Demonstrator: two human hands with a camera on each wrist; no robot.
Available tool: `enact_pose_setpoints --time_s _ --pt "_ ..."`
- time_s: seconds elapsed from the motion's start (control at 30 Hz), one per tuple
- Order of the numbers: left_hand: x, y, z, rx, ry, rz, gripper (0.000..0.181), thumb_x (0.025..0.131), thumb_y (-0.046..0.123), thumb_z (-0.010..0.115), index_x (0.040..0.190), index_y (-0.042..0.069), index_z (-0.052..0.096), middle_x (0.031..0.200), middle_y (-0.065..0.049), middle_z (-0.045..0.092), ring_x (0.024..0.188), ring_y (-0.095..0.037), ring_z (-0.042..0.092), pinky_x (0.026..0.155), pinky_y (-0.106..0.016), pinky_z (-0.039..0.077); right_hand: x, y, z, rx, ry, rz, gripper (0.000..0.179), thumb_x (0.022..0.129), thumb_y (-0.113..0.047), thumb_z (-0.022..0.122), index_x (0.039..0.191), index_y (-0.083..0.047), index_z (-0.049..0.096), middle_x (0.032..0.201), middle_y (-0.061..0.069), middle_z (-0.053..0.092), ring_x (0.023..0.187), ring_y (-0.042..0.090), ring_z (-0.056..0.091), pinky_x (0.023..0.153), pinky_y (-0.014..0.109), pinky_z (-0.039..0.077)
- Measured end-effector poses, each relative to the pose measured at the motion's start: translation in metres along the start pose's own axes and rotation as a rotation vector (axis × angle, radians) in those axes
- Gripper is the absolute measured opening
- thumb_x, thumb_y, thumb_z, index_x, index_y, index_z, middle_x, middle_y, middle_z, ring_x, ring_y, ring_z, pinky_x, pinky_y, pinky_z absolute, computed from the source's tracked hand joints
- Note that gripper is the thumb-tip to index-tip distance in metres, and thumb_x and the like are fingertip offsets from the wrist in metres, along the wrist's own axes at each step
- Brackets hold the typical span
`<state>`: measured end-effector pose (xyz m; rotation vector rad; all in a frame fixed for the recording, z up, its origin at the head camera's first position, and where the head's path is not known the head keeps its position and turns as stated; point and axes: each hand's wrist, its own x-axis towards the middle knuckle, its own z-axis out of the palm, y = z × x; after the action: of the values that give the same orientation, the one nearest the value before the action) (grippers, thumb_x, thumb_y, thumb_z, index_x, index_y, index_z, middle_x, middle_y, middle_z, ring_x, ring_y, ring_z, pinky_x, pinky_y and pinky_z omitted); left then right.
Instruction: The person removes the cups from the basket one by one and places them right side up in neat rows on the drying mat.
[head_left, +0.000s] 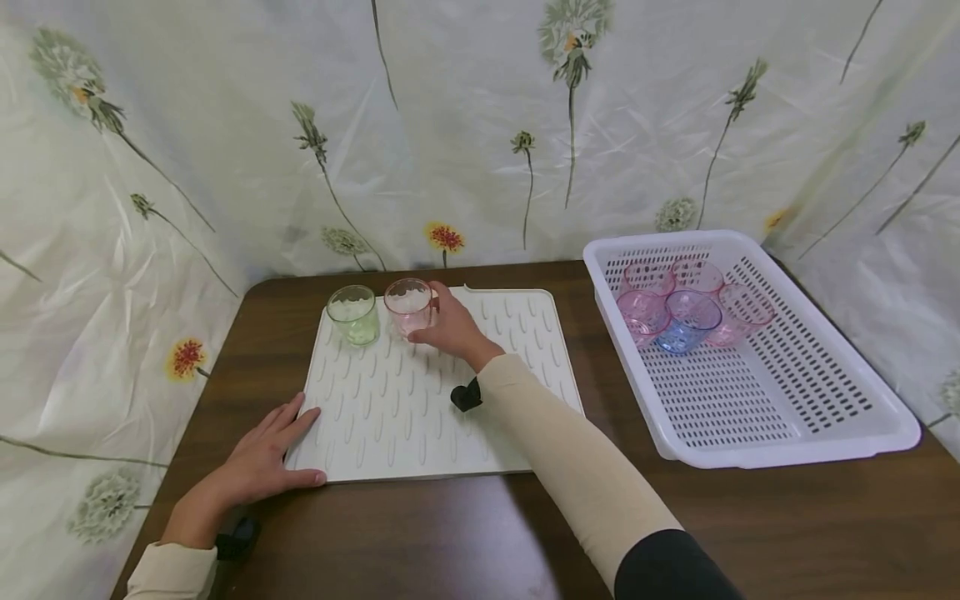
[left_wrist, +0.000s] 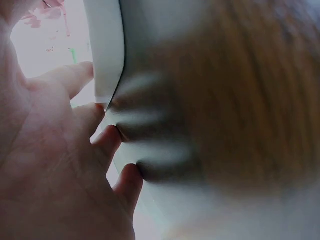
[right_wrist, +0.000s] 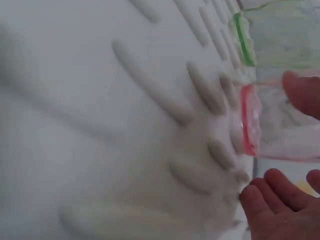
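Note:
A white ridged drying mat (head_left: 420, 417) lies on the brown table. Near its far edge stand a green-tinted glass (head_left: 354, 317) and, to the right, a pink-tinted glass (head_left: 407, 307), both upright. My right hand (head_left: 450, 327) holds the pink glass from its right side, thumb in front. In the right wrist view the thumb overlaps the pink glass (right_wrist: 272, 125), while the lower fingers (right_wrist: 280, 197) are apart from it; the green glass (right_wrist: 280, 35) is just beyond. My left hand (head_left: 266, 454) rests at the mat's near left corner, fingers spread, several fingertips touching its edge (left_wrist: 107, 50).
A white perforated plastic basket (head_left: 757, 425) stands on the right of the table. Several pink glasses (head_left: 742, 308) and a blue glass (head_left: 690, 321) are grouped in its far left part. A flower-printed sheet (head_left: 465, 150) hangs behind the table (head_left: 420, 533).

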<state>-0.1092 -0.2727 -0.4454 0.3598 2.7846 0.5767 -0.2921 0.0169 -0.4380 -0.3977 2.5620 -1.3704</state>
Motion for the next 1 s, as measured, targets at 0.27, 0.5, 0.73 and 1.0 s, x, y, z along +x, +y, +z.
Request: enact_pose_setpoints --time_s 0.27,0.5,0.73,1.0 --pt "0.003 0.001 0.001 0.007 -0.009 0.009 0.097 0.076 0.053 0.078 0.151 0.005 0.039 0.163 -0.027 0.018 0.143 -0.055 0.022 0.108 -0.073 0.026 -0.009 -0.001 -0.05 -0.164 -0.03 0.009 0.085 0.089 -0.02 0.071 0.157 -0.009 0.021 0.16 0.016 0.035 0.147 0.03 0.036 0.117 0.046 0.038" --pt "0.004 -0.001 0.004 0.033 0.0 0.017 0.098 0.075 0.053 0.078 0.151 0.005 0.039 0.162 -0.027 0.02 0.143 -0.055 0.024 0.107 -0.073 0.029 -0.026 -0.02 -0.1 -0.312 -0.03 -0.035 0.079 0.093 -0.026 0.067 0.157 -0.009 0.024 0.163 0.014 0.029 0.15 0.031 0.029 0.119 0.048 0.033" --pt "0.004 -0.002 0.004 0.04 0.005 0.018 0.097 0.075 0.053 0.078 0.151 0.005 0.04 0.162 -0.028 0.021 0.142 -0.056 0.025 0.105 -0.073 0.03 -0.061 -0.041 -0.141 -0.413 -0.08 -0.117 0.079 0.094 -0.027 0.066 0.158 -0.011 0.022 0.165 0.012 0.023 0.152 0.031 0.025 0.119 0.051 0.033" --pt "0.003 -0.002 0.004 0.041 -0.006 0.008 0.097 0.076 0.053 0.078 0.152 0.006 0.039 0.162 -0.027 0.02 0.143 -0.056 0.024 0.106 -0.073 0.029 -0.102 -0.033 -0.187 -0.49 -0.062 -0.159 0.077 0.092 -0.019 0.068 0.155 -0.003 0.026 0.161 0.021 0.028 0.148 0.039 0.029 0.119 0.056 0.029"
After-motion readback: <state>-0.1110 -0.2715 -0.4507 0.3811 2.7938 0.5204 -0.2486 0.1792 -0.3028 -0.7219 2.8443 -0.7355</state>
